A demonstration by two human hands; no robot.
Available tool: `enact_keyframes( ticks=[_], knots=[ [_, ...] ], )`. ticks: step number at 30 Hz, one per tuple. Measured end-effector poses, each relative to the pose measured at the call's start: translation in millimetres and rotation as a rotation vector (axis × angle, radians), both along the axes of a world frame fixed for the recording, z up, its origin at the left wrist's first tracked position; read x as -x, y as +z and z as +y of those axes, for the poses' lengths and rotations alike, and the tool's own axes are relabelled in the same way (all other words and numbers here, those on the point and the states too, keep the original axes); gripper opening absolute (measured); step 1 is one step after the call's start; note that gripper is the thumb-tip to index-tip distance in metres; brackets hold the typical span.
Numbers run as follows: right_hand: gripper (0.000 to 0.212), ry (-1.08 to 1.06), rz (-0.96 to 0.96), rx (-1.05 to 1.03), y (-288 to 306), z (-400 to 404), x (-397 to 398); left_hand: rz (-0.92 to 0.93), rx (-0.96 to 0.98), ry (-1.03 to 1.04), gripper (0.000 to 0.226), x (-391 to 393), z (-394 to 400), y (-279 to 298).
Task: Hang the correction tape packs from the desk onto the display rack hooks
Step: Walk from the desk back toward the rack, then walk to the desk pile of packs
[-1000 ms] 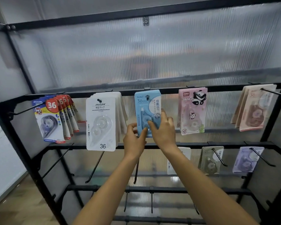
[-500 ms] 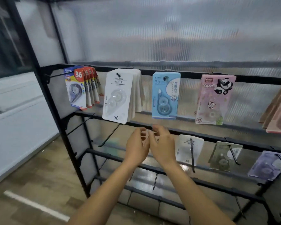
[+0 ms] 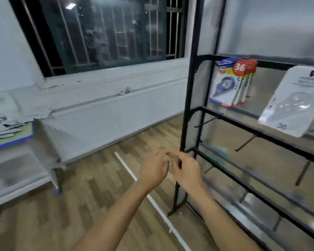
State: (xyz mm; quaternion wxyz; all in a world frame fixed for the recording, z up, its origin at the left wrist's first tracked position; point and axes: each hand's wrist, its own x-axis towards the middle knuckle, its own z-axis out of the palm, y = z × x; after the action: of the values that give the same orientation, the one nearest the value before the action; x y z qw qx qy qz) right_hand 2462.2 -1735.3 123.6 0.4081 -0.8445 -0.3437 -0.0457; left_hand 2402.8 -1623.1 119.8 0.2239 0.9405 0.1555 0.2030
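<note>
My left hand (image 3: 153, 169) and my right hand (image 3: 186, 171) are held together in front of me, low over the floor, fingers loosely curled and nothing in either. The black display rack (image 3: 191, 91) stands to the right. On its top rail hang a bunch of blue, yellow and red correction tape packs (image 3: 228, 84) and white correction tape packs (image 3: 294, 102). Bare hooks (image 3: 208, 121) stick out on the lower rails. At the far left stands the desk (image 3: 11, 140) with a blurred heap of pale packs (image 3: 3, 122).
A dark barred window (image 3: 101, 31) and a white radiator cover (image 3: 105, 115) fill the back wall. The floor is wood plank with a white strip (image 3: 152, 200) running across it. The desk's legs end in blue casters (image 3: 57, 192).
The view has swung left from the rack toward the window and desk. My hands let go of the blue pack, left hanging on its hook, and dropped low, both empty.
</note>
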Motion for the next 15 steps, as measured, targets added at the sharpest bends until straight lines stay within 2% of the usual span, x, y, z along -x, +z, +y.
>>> enact_keyframes(
  ticks=[7,10,15],
  knots=[
    [0.031,0.247,0.180,0.061,-29,178,100,0.083,-0.063,0.317,0.035,133,162,-22],
    [0.031,0.327,0.204,0.103,-40,232,136,0.106,-0.064,0.415,0.031,181,210,-34],
    [0.028,0.446,0.230,0.142,-54,315,178,0.173,-0.059,0.562,0.038,235,278,-53]
  ],
)
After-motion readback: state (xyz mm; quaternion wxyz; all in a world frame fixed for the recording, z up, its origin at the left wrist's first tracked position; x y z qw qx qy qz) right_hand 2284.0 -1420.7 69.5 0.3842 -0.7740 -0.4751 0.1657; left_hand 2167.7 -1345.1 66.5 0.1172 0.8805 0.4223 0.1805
